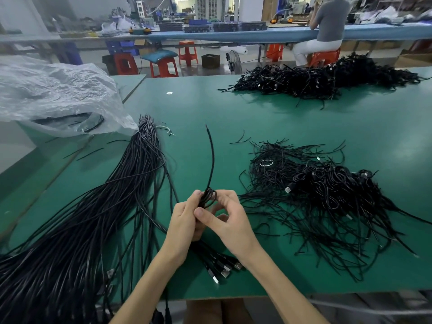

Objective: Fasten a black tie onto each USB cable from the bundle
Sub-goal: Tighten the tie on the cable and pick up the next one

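Note:
My left hand (184,220) grips a small coil of black USB cable (208,196) above the green table (191,113). My right hand (228,216) pinches the same coil from the right, thumb across its front. The cable's loose end (212,157) curves up and away from the coil. A long bundle of black USB cables (112,195) lies to the left, running from the table's near edge to its tied end. Several USB plugs (222,270) lie under my wrists. A pile of black ties mixed with coiled cables (315,192) lies to the right.
A crumpled clear plastic bag (53,94) sits at the far left. A second heap of black cables (327,78) lies at the far right of the table. Beyond it, a person (327,26) sits on an orange stool at a blue bench. Red stools stand behind.

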{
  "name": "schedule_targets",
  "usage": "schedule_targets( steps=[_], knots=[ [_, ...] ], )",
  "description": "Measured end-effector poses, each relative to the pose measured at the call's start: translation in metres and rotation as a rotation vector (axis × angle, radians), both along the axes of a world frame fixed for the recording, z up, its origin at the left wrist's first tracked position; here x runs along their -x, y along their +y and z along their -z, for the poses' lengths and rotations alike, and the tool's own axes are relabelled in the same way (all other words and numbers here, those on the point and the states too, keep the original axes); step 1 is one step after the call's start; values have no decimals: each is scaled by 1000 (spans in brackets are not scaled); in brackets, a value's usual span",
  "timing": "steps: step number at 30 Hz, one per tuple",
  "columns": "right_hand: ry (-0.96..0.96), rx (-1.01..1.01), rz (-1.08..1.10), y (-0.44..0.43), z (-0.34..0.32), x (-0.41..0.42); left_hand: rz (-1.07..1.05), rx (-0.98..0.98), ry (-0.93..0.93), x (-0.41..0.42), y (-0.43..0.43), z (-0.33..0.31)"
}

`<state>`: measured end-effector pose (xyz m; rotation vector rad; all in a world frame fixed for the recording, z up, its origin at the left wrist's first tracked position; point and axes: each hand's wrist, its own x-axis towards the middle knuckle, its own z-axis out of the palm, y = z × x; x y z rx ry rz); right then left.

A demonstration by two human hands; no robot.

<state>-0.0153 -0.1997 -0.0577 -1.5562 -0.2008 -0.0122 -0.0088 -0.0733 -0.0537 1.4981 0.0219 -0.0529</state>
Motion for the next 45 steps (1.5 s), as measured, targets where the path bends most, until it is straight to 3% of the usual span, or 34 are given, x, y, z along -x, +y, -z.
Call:
schedule_targets(
  steps=[17,25,33,36,40,45],
  knots=[
    [-222,317,141,7,3,7,-90,-98,-94,1,-4,0],
    [-180,310,198,6,6,5,-98,-122,-103,0,-6,1],
    [-72,203,210,4,11,4,-136,-283,-170,-1,-7,11],
    [-27,267,194,6,12,4,-148,-296,-179,0,-6,9],
    [-179,485,142,12,10,10,-191,-272,-161,0,-2,6],
    [-273,342,20,7,4,9,-197,-186,-124,0,0,7]
  ],
)
